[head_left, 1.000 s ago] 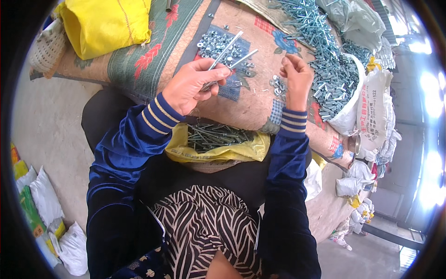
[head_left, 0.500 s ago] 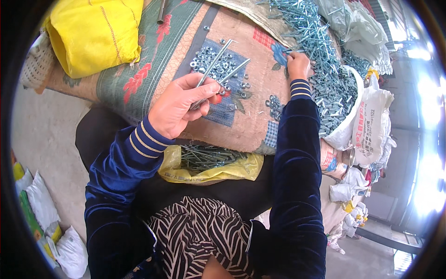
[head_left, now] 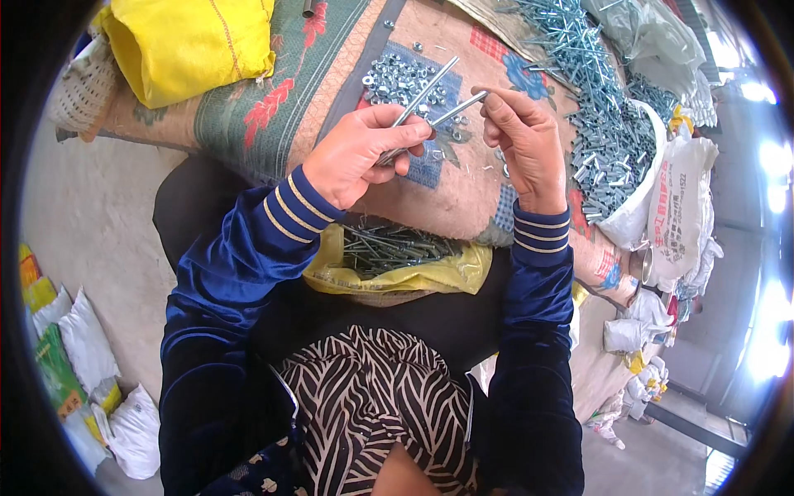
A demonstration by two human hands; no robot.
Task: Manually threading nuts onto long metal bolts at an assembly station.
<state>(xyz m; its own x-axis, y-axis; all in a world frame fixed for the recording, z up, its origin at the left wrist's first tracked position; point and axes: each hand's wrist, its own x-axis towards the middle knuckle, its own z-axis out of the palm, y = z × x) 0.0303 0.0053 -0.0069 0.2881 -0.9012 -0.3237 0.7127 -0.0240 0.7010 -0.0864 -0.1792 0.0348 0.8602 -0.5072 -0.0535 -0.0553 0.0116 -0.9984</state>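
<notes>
In my left hand (head_left: 351, 157), thumb and fingers are closed around two thin silvery metal rods (head_left: 434, 87) that stick out up and to the right. My right hand (head_left: 533, 145) pinches the upper end of the right-hand rod (head_left: 461, 107) between thumb and forefinger. Whether a small part sits in that pinch is hidden by the fingertips. Behind the hands, a heap of metal nuts (head_left: 401, 81) lies on the patterned cloth (head_left: 331, 74). Below them, a yellow bag (head_left: 413, 281) in my lap holds many long metal rods (head_left: 385, 250).
At the right, a pile of long bluish bolts (head_left: 571, 41) adjoins a white sack (head_left: 653, 178) of short metal sleeves (head_left: 612, 153). A yellow cloth bag (head_left: 194, 50) stands at the far left. Filled white bags (head_left: 87, 339) lie on the floor at left.
My right hand has come from the bolt pile leftward and nearer, to the end of a rod in my left hand. My left hand has shifted slightly right and up; the whole view has shifted too.
</notes>
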